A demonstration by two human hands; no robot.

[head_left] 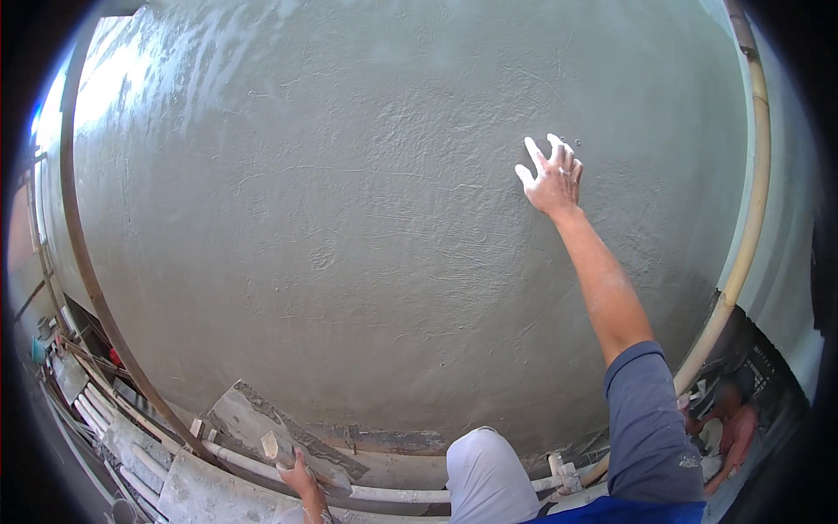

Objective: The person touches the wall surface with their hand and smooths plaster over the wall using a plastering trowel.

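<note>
My right hand is raised to the wet grey plastered wall, fingers spread, their tips whitened and apparently touching the surface; it holds nothing. Low on the left, my left hand grips a pale wooden-handled tool, partly hidden. A flat mortar-smeared board is right beside it; I cannot tell whether they are one piece. My grey-trousered knee is at the bottom, near the wall's foot.
Upright poles stand at left and right. Pipes run along the bottom. A co-worker in a red top crouches at lower right. Planks, more pipes and containers clutter the lower left.
</note>
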